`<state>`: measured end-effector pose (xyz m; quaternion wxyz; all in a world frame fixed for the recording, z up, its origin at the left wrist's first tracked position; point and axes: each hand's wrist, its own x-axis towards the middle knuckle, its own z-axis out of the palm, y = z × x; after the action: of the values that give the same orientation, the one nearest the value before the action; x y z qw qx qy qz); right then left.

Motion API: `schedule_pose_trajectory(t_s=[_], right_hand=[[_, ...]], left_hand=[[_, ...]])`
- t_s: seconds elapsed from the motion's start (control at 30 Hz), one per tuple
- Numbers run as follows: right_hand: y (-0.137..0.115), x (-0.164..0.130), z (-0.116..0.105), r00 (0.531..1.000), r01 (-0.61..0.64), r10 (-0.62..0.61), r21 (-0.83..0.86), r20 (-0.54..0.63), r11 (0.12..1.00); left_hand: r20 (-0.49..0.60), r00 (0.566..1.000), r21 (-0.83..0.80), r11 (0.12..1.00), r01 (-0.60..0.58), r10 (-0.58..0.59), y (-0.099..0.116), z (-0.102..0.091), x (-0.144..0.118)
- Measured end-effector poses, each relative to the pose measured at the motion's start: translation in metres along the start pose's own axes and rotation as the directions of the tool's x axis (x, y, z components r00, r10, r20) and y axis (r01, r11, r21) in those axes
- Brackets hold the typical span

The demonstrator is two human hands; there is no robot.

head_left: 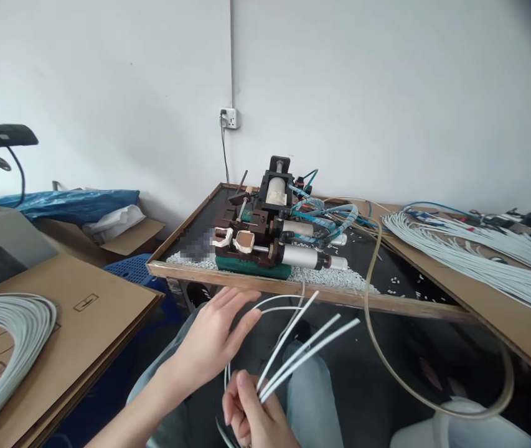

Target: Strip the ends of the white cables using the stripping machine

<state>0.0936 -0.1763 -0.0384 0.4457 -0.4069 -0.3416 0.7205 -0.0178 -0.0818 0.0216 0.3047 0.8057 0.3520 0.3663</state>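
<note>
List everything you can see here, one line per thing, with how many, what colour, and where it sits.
machine: one, dark with silver cylinders, on the tray
tray: one, wood-rimmed, black base, centre
white bits: many, white, along the tray's front edge
wall socket: one, white, wall behind
loose wires: many, pale grey, right table
coiled wires: one bundle, pale grey, on cardboard at left
cardboard sheet: one, brown, left
clear hose: one, yellowish, looping off the tray
blue bag: one, blue, back left
held wires: several, white, in the right hand
left hand: open, fingers spread, beside the held wires
right hand: pinching the held wires
</note>
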Motion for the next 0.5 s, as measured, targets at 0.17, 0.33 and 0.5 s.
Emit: schedule_pose_trajectory(t_s=[0.17,0.33,0.5], right_hand=[[0.002,0.004,0.000,0.991,-0.078,0.081,0.040,-0.104,0.996],[0.018,0.015,-0.017,0.953,0.192,-0.179,0.029,-0.245,0.981],[0.011,0.015,-0.046,0.870,0.400,-0.387,-0.021,-0.307,0.916]], left_hand=[[0.411,0.900,-0.230,0.938,0.259,-0.148,0.016,0.008,-0.008],[0.145,0.924,-0.459,0.803,0.379,-0.354,-0.001,0.028,-0.012],[-0.292,0.885,-0.529,0.832,0.166,-0.363,-0.029,0.029,0.010]])
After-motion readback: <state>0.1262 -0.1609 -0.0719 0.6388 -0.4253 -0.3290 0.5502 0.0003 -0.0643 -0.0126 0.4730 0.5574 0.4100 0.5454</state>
